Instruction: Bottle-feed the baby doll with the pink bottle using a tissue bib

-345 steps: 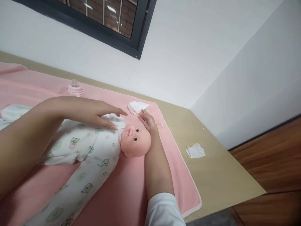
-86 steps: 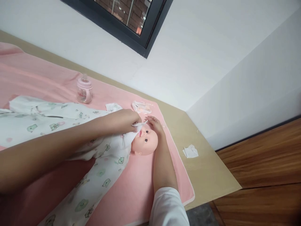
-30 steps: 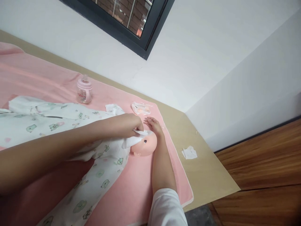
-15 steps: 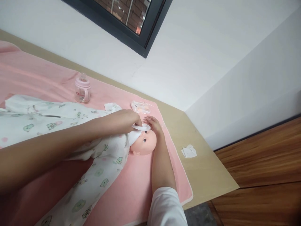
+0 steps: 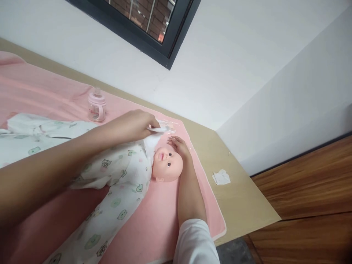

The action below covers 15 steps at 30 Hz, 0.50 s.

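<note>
A baby doll lies face up on a pink blanket, dressed in a white outfit printed with green animals. My left hand is above its chest and chin, apart from the face. Its fingers are closed on a thin white piece, like a folded cloth; its exact kind is unclear. A white cloth lies at the doll's neck, below this hand. My right hand rests by the far side of the doll's head, fingers loosely curved and apart, its forearm curving round the crown.
A pink-lidded baby bottle stands upright on the blanket at the back. A clear plastic packet lies beyond my hands. On the bare tabletop to the right is a crumpled white tissue. A wall and a dark-framed window rise behind.
My left hand has lifted back from the doll's mouth, up and to the left, with the white piece in it. The doll's mouth now shows. My right hand has stayed put.
</note>
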Available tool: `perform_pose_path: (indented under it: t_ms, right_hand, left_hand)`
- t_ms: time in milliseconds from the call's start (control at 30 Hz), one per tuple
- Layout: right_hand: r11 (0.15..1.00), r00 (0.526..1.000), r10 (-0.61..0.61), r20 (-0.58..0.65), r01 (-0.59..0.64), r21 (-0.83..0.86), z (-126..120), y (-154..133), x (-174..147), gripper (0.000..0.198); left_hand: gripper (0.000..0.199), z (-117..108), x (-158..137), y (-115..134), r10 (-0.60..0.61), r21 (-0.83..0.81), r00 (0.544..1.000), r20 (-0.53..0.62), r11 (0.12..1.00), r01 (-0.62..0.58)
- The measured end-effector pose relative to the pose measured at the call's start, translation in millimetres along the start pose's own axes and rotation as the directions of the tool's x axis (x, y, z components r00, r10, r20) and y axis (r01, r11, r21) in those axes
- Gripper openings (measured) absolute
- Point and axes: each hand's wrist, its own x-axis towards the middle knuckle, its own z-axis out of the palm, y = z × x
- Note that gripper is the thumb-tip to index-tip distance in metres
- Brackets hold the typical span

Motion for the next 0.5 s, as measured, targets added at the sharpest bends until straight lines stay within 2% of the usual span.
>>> perform_pose_path:
  t_ms: [100,167,200,267,367,433,500]
  right_hand:
    - [0.996,0.996,-0.044,0.081,0.050,-0.074,12,-29,-5,0.034]
    - [0.970,0.976,-0.147,0.160,0.174,-0.167,28,-60,-14,0.038]
    - [0.943,0.951,-0.219,0.217,0.263,-0.202,39,-76,-21,0.041]
    - [0.855,0.873,-0.335,0.356,0.440,-0.275,62,-106,-41,0.045]
    - [0.699,0.745,-0.439,0.503,0.634,-0.330,96,-134,-76,0.057]
    - [0.605,0.695,-0.454,0.557,0.700,-0.380,112,-141,-93,0.065]
    - [0.523,0.678,-0.467,0.568,0.730,-0.440,120,-141,-101,0.064]
  left_hand:
    - [0.035,-15,-1,-5,-0.035,0.056,0.994,-0.100,0.998,0.041]
    - [0.044,-21,-2,-10,-0.060,0.089,0.985,-0.164,0.993,0.075]
    - [0.048,-23,-2,-12,-0.072,0.094,0.980,-0.186,0.991,0.091]
    - [0.052,-25,-2,-16,-0.095,0.086,0.976,-0.195,0.990,0.113]
    - [0.052,-25,-3,-18,-0.095,0.064,0.985,-0.144,0.992,0.105]
    - [0.051,-26,-4,-17,-0.081,0.051,0.989,-0.123,0.995,0.087]
    - [0.050,-28,-6,-16,-0.068,0.042,0.991,-0.116,0.996,0.074]
